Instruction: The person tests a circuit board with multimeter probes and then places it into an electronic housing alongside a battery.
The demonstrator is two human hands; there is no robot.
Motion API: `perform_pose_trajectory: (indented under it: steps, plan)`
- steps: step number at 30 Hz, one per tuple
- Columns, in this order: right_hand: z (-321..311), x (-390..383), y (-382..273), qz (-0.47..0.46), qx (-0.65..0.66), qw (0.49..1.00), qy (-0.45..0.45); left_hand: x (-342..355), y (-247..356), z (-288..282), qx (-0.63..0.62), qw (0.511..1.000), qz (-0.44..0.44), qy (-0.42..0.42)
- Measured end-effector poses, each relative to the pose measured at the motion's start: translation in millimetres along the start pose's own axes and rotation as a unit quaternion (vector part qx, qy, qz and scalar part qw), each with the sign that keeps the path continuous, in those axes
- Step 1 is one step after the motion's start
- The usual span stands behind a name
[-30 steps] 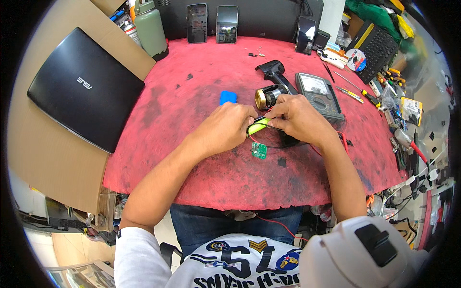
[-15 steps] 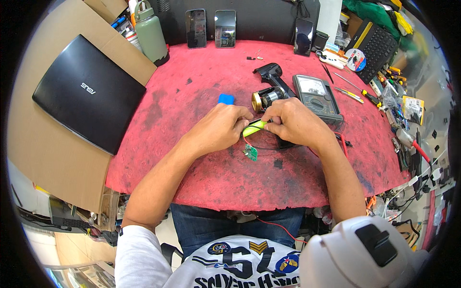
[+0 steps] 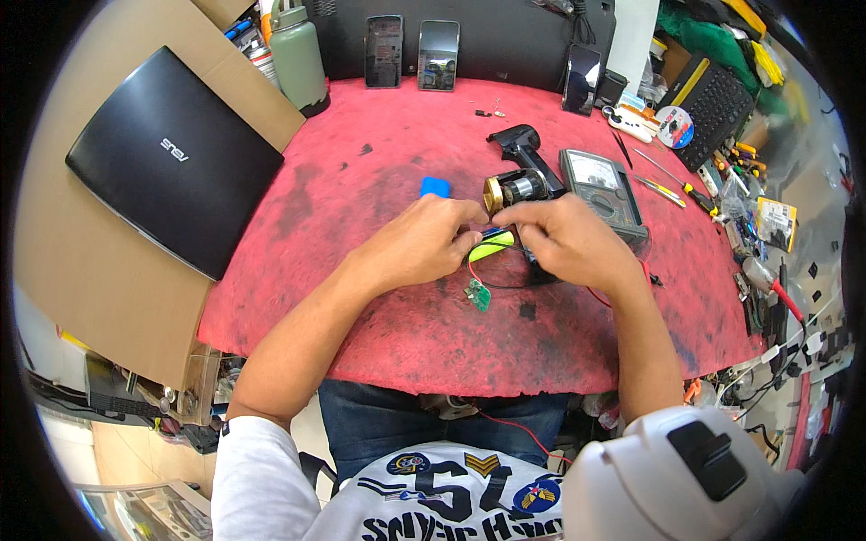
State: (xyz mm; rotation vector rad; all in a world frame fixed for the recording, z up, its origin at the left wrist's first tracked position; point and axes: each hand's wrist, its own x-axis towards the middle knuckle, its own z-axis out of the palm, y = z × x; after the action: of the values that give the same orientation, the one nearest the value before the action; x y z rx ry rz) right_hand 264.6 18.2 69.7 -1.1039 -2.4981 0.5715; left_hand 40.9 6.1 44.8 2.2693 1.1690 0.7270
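A bright yellow-green battery pack [image 3: 492,247] with a dark strip along its top lies between my hands. My left hand [image 3: 431,236] is closed, thumb and fingers pinching its left end. My right hand [image 3: 573,236] is bent over the other end, index finger reaching left toward my left fingertips; whatever it pinches is too small to make out. Black and red wires run from the pack, and a small green circuit board [image 3: 478,295] hangs below it. Just beyond are a black pistol-shaped handle [image 3: 532,153] and a silver motor with a gold cap [image 3: 516,187].
An analog multimeter [image 3: 603,194] lies right of my right hand. A blue block [image 3: 435,187] sits beyond my left hand. A closed black laptop [image 3: 171,162] and a green bottle [image 3: 299,59] stand left. Phones [image 3: 438,56] lean at the back; screwdrivers [image 3: 699,198] and clutter line the right.
My right fingers have come off the pack's right end, and the index finger now stretches left above it. My left hand keeps its hold. The whole view has shifted slightly.
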Motion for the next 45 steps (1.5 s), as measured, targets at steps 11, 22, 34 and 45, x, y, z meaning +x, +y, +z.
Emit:
perform_pose_trajectory:
  steps: [11, 22, 34, 45]
  plan:
    - [-17.2, -7.3, -1.8, -0.004, -0.005, 0.994, -0.106, -10.4, 5.5, 6.4, 0.156, 0.987, -0.035, -0.020]
    - [8.7, 6.1, 8.6, -0.036, 0.009, 0.998, 0.054, -4.6, -1.1, 17.2, 0.158, 0.982, -0.028, 0.096]
    - [34.0, 8.6, 15.0, -0.127, -0.102, 0.979, 0.122, 2.1, -22.2, 3.4, -0.090, 0.994, -0.043, -0.031]
    - [31.6, 9.6, 20.1, -0.127, -0.013, 0.983, 0.132, 5.7, -31.2, -5.5, -0.223, 0.965, -0.007, -0.142]
